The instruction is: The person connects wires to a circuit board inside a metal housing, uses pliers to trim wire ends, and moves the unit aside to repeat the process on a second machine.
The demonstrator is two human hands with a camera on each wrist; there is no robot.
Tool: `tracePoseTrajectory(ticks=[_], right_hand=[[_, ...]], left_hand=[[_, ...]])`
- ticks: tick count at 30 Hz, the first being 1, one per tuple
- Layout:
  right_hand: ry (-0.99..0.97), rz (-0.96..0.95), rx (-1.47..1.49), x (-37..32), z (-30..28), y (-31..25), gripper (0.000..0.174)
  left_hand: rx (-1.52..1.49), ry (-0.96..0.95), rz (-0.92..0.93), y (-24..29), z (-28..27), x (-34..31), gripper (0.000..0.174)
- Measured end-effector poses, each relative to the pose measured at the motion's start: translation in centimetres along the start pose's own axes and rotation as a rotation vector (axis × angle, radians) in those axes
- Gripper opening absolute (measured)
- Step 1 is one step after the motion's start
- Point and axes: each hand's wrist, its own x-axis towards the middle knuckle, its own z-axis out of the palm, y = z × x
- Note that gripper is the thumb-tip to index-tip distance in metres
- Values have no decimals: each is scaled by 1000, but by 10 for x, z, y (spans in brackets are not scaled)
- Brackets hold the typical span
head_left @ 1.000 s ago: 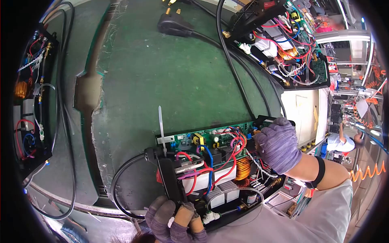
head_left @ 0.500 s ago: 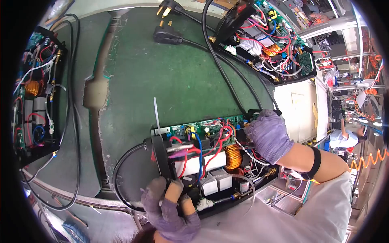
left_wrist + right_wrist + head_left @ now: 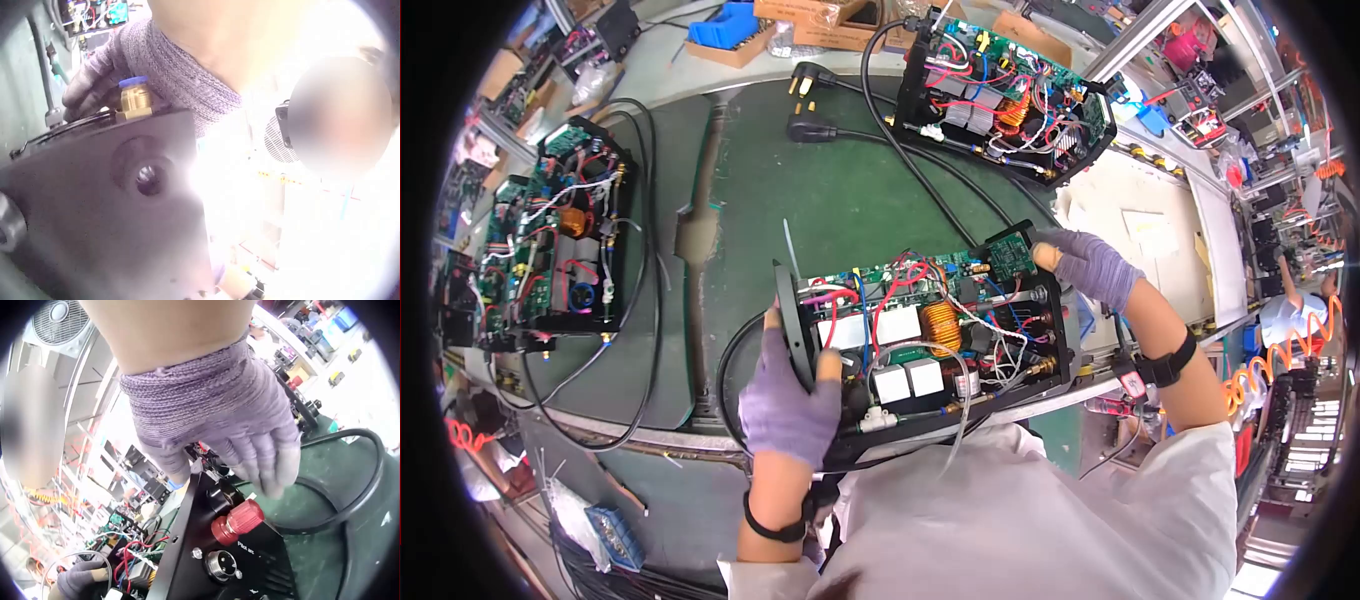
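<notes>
An uncovered plasma cutter (image 3: 900, 330), with circuit board, wires and copper coil showing, lies along the front of the green work table (image 3: 800, 190). My gloved left hand (image 3: 792, 405) holds its left end panel (image 3: 793, 320), thumb on the inner face and fingers outside. At the other end, my gloved right hand (image 3: 1090, 268) grips the top corner of the black panel (image 3: 187, 550), thumb and fingers on opposite faces. That panel carries a red terminal (image 3: 244, 519), a round socket (image 3: 222, 565) and the words "Pilot arc". A brass fitting (image 3: 136, 100) with a blue collar shows beside my left hand.
Another open unit (image 3: 1010, 100) stands at the back right, and one more (image 3: 570, 230) on the left. Black cables with plugs (image 3: 808, 125) run across the table. A white zip tie (image 3: 790, 247) sticks up behind the left panel. A blue bin (image 3: 722, 27) sits at the back.
My left hand has gone from the front left corner up onto the left end panel. My right hand has shifted outward to the right panel's corner. The head view takes in more of the table.
</notes>
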Motion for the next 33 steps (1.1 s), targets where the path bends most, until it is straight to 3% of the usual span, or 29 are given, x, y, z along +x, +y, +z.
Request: tracePoseTrajectory(ticks=[1,3,8,11,12,13,15,16,19,20,23,24,25,27,28,31,32,33], right_hand=[[-26,-69,-61,6,6,8,62],[-75,-212,-189,17,12,13,58],[-70,-118,-260,21,12,-10,39],[55,-257,-483,17,12,-11,41],[-12,-164,-538,3,5,-37,47],[69,-246,-521,-3,4,-38,50],[226,-398,-486,-15,4,-35,55],[216,-369,-494,-26,-1,-50,63],[379,-487,-157,-47,4,-68,70],[472,-693,-76,-33,12,-52,73],[527,-716,99,-1,35,-34,74],[461,-655,98,3,37,-31,76],[478,-730,76,5,42,-32,78],[448,-707,45,-1,37,-38,78],[471,-740,10,2,38,-29,77],[408,-699,146,-14,45,-28,77],[448,-666,42,-12,47,-20,76],[451,-748,157,-11,52,-19,75]], left_hand=[[-11,-79,-112,2,-3,3,73],[66,-38,-142,15,-11,9,52],[79,20,-9,-4,-1,18,43],[10,133,-4,-2,4,10,34],[-23,158,-6,-5,4,8,32],[-60,179,-11,-8,6,5,30],[-245,359,97,-15,14,0,30],[-339,448,149,-16,15,-3,31],[-291,610,91,-11,13,-2,31],[-314,654,112,-17,19,-1,34],[-243,839,402,-16,33,-2,37],[-219,810,272,-25,49,-12,37],[-216,753,177,-41,63,-18,39],[-431,705,247,-44,71,-24,50],[-559,673,157,-39,71,-31,63],[89,1142,317,-14,63,-49,72],[-11,1221,476,-27,89,-57,70],[31,1033,648,-23,94,-59,61]])
